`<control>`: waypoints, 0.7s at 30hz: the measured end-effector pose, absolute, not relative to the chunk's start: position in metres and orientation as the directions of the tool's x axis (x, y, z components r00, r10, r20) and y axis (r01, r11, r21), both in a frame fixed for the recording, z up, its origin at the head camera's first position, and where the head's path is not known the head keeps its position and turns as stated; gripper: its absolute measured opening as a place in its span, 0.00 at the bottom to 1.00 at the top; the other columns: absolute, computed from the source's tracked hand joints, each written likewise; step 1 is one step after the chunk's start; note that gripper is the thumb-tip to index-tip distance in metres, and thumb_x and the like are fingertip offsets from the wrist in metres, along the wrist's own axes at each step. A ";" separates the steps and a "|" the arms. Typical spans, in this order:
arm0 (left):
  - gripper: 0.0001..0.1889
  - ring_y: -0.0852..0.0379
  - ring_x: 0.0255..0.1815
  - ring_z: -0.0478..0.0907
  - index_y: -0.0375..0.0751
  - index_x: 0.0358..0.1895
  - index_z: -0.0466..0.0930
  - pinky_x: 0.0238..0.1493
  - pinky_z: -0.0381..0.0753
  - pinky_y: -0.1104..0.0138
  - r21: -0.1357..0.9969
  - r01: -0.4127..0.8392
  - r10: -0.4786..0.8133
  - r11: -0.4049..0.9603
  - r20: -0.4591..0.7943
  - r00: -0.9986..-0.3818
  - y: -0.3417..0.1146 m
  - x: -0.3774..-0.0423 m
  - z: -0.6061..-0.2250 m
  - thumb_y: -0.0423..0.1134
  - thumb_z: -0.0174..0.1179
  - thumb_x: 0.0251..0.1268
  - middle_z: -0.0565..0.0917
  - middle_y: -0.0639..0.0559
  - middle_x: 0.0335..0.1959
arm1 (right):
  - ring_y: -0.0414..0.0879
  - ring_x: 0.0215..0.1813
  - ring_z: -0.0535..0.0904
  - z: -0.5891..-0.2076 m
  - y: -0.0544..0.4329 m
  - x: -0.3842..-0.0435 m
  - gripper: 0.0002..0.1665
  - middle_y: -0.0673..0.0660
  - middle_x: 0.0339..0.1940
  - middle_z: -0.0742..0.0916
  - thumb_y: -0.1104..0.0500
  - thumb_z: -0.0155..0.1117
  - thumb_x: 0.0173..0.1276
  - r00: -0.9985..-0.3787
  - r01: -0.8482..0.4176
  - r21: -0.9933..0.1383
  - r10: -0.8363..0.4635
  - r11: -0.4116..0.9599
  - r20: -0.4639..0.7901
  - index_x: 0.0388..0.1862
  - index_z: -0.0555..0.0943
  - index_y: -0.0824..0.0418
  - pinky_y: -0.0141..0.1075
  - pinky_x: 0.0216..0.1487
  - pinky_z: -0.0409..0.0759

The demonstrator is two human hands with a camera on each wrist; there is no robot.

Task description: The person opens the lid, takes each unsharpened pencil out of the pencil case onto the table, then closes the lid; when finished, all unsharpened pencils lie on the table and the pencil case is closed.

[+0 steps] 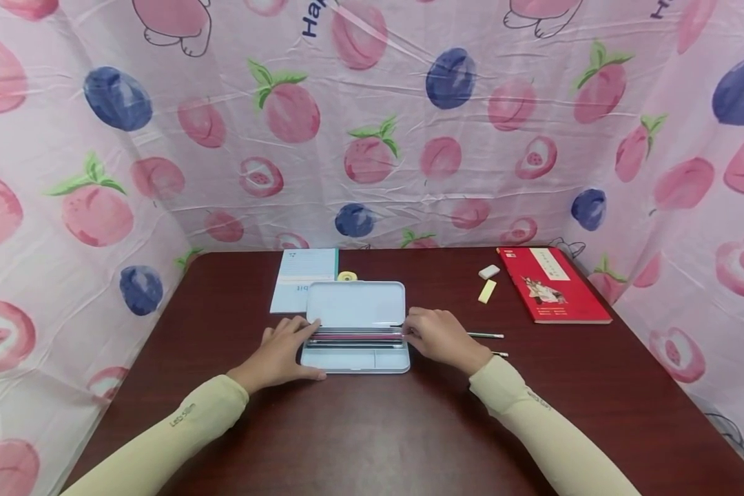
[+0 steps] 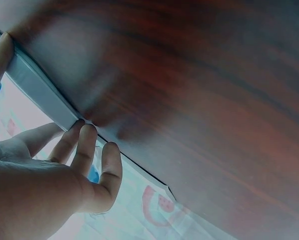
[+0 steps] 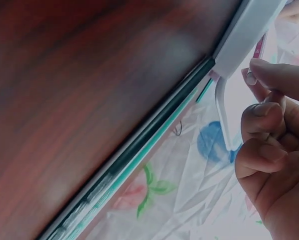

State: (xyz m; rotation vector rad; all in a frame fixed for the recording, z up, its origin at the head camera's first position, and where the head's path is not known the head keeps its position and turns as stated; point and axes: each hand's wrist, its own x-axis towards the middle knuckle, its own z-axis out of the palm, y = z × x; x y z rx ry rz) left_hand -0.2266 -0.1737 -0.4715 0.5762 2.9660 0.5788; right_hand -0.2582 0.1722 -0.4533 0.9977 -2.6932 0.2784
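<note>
An open light-blue pencil case lies on the table, its lid tilted back and a middle section between lid and base. My left hand spans the case's left end, thumb at the front corner and fingers toward the hinge. In the left wrist view, its thumb and fingertips touch the case's side wall. At the right end, my right hand pinches the pale end of a dark red pencil lying along the middle section. The right wrist view shows that pencil beyond the thumb, the other fingers curled.
Two pencils, one green and one with a white end, lie partly behind my right hand. A white eraser, a yellow block and a red book are farther right. Behind the case lie a notebook and a yellow roll.
</note>
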 end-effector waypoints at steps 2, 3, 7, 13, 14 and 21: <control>0.58 0.48 0.64 0.68 0.46 0.82 0.68 0.56 0.66 0.53 0.372 0.348 0.372 0.860 0.008 -0.928 -0.174 -0.227 -0.471 0.66 0.81 0.48 0.76 0.44 0.67 | 0.40 0.31 0.83 -0.452 0.179 -0.257 0.05 0.49 0.33 0.87 0.60 0.81 0.64 -0.741 -0.652 -0.111 -0.599 0.750 0.304 0.36 0.91 0.54 0.36 0.36 0.84; 0.57 0.48 0.64 0.68 0.46 0.82 0.68 0.55 0.66 0.53 0.372 0.349 0.374 0.860 0.007 -0.928 -0.174 -0.226 -0.471 0.66 0.81 0.48 0.76 0.44 0.67 | 0.40 0.31 0.83 -0.451 0.183 -0.256 0.05 0.48 0.33 0.87 0.60 0.82 0.64 -0.748 -0.645 -0.124 -0.591 0.754 0.301 0.36 0.91 0.54 0.36 0.36 0.84; 0.57 0.48 0.64 0.68 0.47 0.82 0.67 0.55 0.65 0.53 0.372 0.347 0.373 0.861 0.003 -0.928 -0.174 -0.226 -0.470 0.66 0.81 0.49 0.76 0.44 0.67 | 0.38 0.32 0.83 -0.448 0.197 -0.254 0.06 0.47 0.32 0.86 0.60 0.82 0.63 -0.779 -0.615 -0.166 -0.562 0.771 0.279 0.36 0.91 0.53 0.35 0.37 0.84; 0.57 0.47 0.65 0.68 0.47 0.82 0.67 0.56 0.66 0.52 0.369 0.343 0.369 0.864 0.000 -0.929 -0.173 -0.227 -0.470 0.67 0.81 0.49 0.75 0.44 0.68 | 0.35 0.28 0.73 -0.445 0.219 -0.248 0.07 0.45 0.29 0.83 0.60 0.83 0.62 -0.794 -0.600 -0.202 -0.547 0.774 0.265 0.35 0.90 0.52 0.32 0.33 0.77; 0.58 0.47 0.65 0.68 0.47 0.82 0.67 0.56 0.66 0.52 0.369 0.344 0.371 0.863 -0.001 -0.929 -0.173 -0.226 -0.470 0.67 0.81 0.48 0.75 0.43 0.68 | 0.34 0.28 0.72 -0.445 0.222 -0.247 0.07 0.44 0.28 0.82 0.60 0.83 0.62 -0.795 -0.600 -0.208 -0.546 0.773 0.265 0.35 0.89 0.53 0.31 0.32 0.75; 0.58 0.46 0.66 0.68 0.47 0.82 0.67 0.55 0.65 0.53 0.371 0.346 0.374 0.862 -0.001 -0.928 -0.173 -0.226 -0.470 0.67 0.81 0.49 0.75 0.43 0.69 | 0.33 0.29 0.69 -0.445 0.243 -0.241 0.08 0.42 0.27 0.79 0.60 0.83 0.62 -0.810 -0.584 -0.262 -0.529 0.768 0.254 0.35 0.89 0.51 0.30 0.33 0.73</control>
